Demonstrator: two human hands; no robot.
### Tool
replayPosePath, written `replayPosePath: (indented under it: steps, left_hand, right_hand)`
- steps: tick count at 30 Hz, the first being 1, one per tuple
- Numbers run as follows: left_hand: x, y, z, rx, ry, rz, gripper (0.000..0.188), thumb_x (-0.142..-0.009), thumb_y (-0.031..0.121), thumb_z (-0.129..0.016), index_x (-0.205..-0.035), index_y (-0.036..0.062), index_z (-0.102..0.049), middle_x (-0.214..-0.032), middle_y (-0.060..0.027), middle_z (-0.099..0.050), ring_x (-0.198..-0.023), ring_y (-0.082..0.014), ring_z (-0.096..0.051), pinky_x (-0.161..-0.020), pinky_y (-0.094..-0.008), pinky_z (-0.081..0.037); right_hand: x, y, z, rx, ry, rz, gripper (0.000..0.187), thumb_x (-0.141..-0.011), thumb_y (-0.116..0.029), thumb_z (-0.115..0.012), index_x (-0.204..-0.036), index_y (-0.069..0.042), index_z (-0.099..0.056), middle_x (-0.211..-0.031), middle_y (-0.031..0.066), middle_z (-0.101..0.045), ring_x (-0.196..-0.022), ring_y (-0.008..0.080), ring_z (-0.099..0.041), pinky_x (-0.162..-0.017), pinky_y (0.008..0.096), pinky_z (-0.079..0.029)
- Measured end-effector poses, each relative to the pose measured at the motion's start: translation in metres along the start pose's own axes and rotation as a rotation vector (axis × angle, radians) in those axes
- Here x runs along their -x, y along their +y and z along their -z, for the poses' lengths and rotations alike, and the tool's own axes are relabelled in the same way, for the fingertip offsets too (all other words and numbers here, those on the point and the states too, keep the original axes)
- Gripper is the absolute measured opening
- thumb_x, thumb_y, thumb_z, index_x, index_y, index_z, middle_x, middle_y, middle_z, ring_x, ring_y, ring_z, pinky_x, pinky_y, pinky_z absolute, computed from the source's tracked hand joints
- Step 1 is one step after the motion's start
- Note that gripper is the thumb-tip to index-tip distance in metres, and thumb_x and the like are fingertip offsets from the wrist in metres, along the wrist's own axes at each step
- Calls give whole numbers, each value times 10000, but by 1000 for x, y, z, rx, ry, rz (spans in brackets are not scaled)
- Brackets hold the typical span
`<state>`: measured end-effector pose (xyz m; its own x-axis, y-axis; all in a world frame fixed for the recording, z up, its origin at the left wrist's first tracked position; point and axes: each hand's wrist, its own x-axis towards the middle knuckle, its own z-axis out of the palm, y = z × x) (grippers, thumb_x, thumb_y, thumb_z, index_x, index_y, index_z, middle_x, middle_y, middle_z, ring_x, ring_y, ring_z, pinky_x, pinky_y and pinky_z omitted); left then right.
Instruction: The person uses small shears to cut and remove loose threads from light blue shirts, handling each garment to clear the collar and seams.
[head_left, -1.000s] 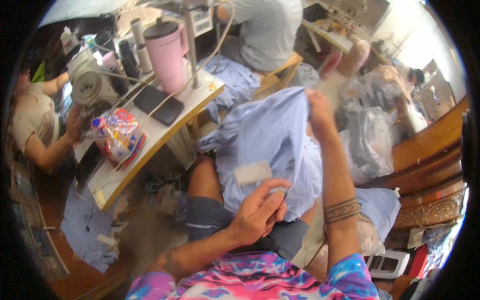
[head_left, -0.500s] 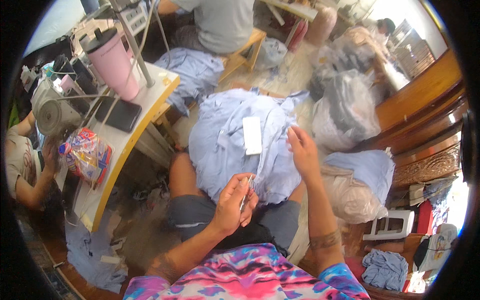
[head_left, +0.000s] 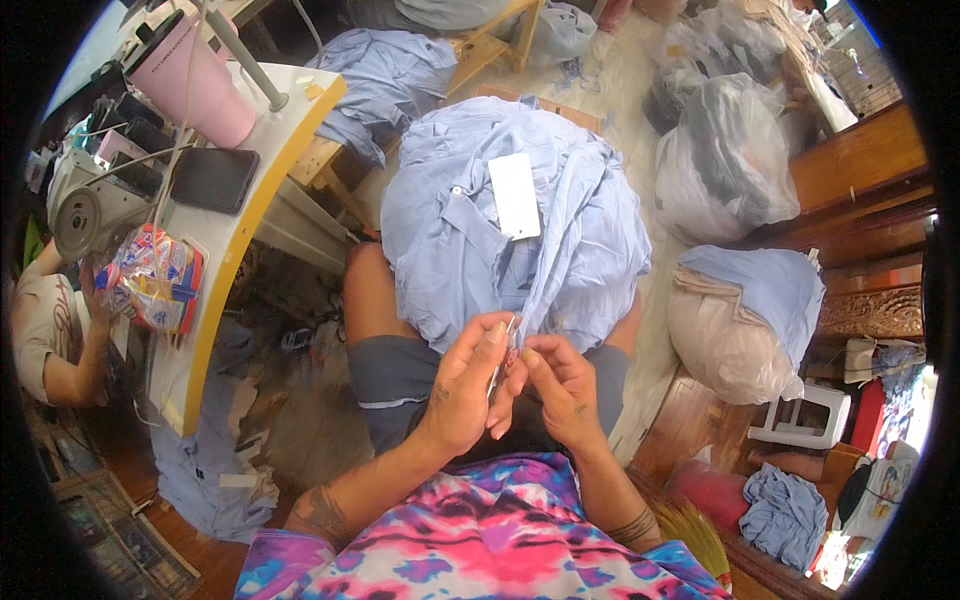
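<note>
On my lap rests a large bundle of light blue garments (head_left: 430, 210), with a white tag (head_left: 514, 195) on top and a small button on one of its bands. My left hand (head_left: 465, 385) is closed around slim metal thread snips (head_left: 497, 375), their tip pointing up toward the cloth. Close beside it, my right hand (head_left: 567, 395) has thumb and forefinger pinched together near the snips and the bundle's lower edge. What lies in that pinch is too small to make out.
To the left, a yellow-edged table (head_left: 290, 120) holds a pink tumbler (head_left: 190, 85), a phone (head_left: 215, 180) and a colourful plastic packet (head_left: 155, 280). A person works beyond it. Stuffed plastic bags (head_left: 725, 160), a cloth-topped sack (head_left: 735, 340) and a white stool (head_left: 805, 415) stand on the right.
My right hand has come down from the bundle's right side to meet my left hand, its fingers closing into a pinch. The left hand keeps the snips. The view has tilted lower.
</note>
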<state>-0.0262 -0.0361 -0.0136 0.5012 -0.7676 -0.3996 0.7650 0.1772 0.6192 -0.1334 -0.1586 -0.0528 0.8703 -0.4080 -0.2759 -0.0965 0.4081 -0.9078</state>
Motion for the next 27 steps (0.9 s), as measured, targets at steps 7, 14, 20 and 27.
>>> replayPosePath:
  steps: [7, 14, 20, 27]
  left_hand:
    - [6, 4, 1, -62, 37, 45, 391, -1114, 374, -432, -1343, 61, -479, -733, -71, -567, -367, -80, -390, -319, -252, -411]
    - [7, 9, 2, -161, 87, 27, 394, -1110, 380, -447, -1328, 54, -492, -732, -68, -568, -369, -76, -388, -322, -251, -412]
    - [5, 11, -3, -180, 76, 71, 390, -1107, 389, -452, -1304, 55, -498, -746, -70, -571, -370, -81, -391, -323, -259, -415]
    - [5, 11, -5, -301, 169, 31, 378, -1092, 415, -485, -1212, 57, -505, -729, -63, -565, -368, -88, -387, -328, -274, -426]
  right_hand:
    - [5, 9, -4, -34, -39, 62, 164, -1081, -161, -568, -1176, -27, -565, -1013, 2, -588, -904, 53, -538, -793, 215, -453]
    - [7, 12, -15, -79, -40, -41, 149, -1091, -169, -547, -1157, -36, -561, -1011, 9, -593, -883, 41, -525, -773, 215, -449]
    - [-7, 16, -9, 527, 80, 489, 75, -1024, -53, -588, -1074, 4, -587, -905, 106, -625, -758, 232, -597, -713, 319, -487]
    - [-7, 8, -13, 849, 51, 550, 146, -902, 15, -644, -1036, 3, -587, -909, 179, -607, -806, 382, -613, -697, 433, -500]
